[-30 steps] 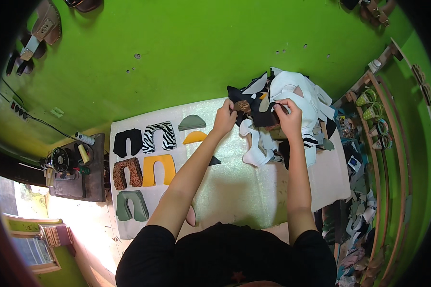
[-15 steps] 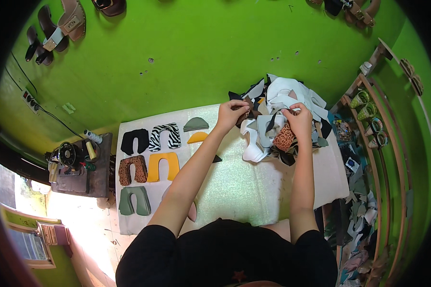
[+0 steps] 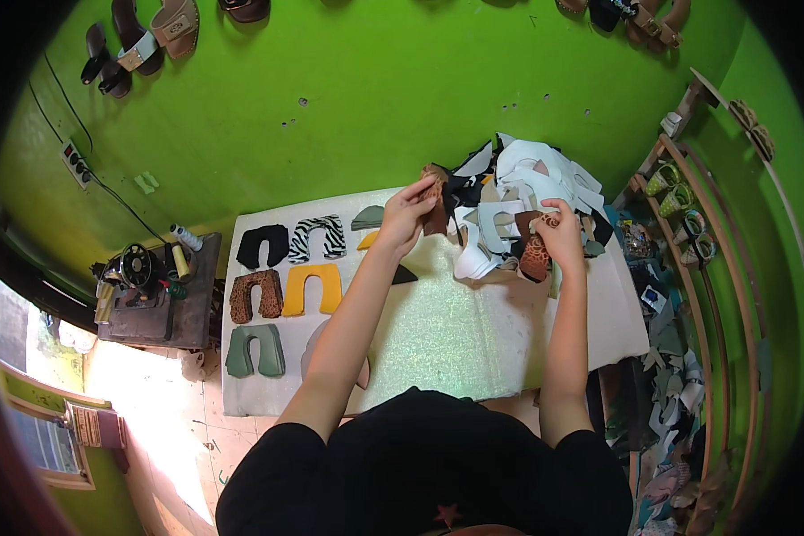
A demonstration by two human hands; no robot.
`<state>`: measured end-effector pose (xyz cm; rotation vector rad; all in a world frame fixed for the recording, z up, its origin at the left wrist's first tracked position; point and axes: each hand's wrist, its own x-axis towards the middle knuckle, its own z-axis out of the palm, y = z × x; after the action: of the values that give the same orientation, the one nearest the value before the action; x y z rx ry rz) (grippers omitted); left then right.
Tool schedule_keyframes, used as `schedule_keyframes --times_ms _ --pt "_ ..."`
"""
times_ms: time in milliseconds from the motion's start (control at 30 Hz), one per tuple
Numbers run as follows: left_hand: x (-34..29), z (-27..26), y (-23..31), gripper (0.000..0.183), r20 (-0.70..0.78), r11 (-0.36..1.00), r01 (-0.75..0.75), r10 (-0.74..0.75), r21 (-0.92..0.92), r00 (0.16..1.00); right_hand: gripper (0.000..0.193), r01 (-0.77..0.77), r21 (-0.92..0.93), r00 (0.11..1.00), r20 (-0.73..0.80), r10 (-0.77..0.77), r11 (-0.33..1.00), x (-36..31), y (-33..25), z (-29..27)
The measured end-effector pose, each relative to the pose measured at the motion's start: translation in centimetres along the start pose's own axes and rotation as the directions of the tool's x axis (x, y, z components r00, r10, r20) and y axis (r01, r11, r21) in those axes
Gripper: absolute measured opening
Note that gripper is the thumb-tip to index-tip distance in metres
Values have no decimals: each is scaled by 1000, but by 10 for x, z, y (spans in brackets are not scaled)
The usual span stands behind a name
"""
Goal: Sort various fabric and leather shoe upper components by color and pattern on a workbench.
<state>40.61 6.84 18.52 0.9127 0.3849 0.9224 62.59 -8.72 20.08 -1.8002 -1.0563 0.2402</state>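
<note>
A heap of leather-like offcuts (image 3: 531, 170), white, grey, black and brown, lies at the far right of the white table. My left hand (image 3: 406, 217) grips a brown, leopard-print scrap (image 3: 435, 210) at the heap's left edge, fingers pressed together on it. At the heap's front right, my right hand (image 3: 563, 237) pinches another leopard-print scrap (image 3: 533, 255). To the left lie stacked arch-shaped pieces: black (image 3: 263, 234), zebra-print (image 3: 302, 237), leopard-print (image 3: 243, 299), yellow (image 3: 297, 293) and green (image 3: 239, 348). A green half-round piece (image 3: 367, 215) is beyond my left forearm, which partly hides other pieces.
A sewing machine (image 3: 137, 266) stands on a small dark table to the left. A green wall (image 3: 402, 107) rises behind the work table. Along the right are a wooden rack (image 3: 715, 286) with sandals and more scraps (image 3: 674, 375) below.
My left hand has turned and drawn a brown leopard-print scrap out to the heap's left edge. My right hand has shifted slightly with its scrap. The whole view has tilted a little.
</note>
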Motion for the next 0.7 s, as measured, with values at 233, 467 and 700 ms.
schedule_keyframes --times_ms 233,467,700 --pt "-62 -41 -27 31 -151 984 107 -85 139 985 35 -61 276 931 363 -45 959 -45 -49 24" --pt "-105 -61 -28 36 -30 999 36 -37 -33 999 25 -296 612 633 700 -330 733 -79 -110 50" --pt "-141 -53 -4 51 160 969 155 -125 -190 979 22 -262 540 815 568 -117 800 -85 -87 83"
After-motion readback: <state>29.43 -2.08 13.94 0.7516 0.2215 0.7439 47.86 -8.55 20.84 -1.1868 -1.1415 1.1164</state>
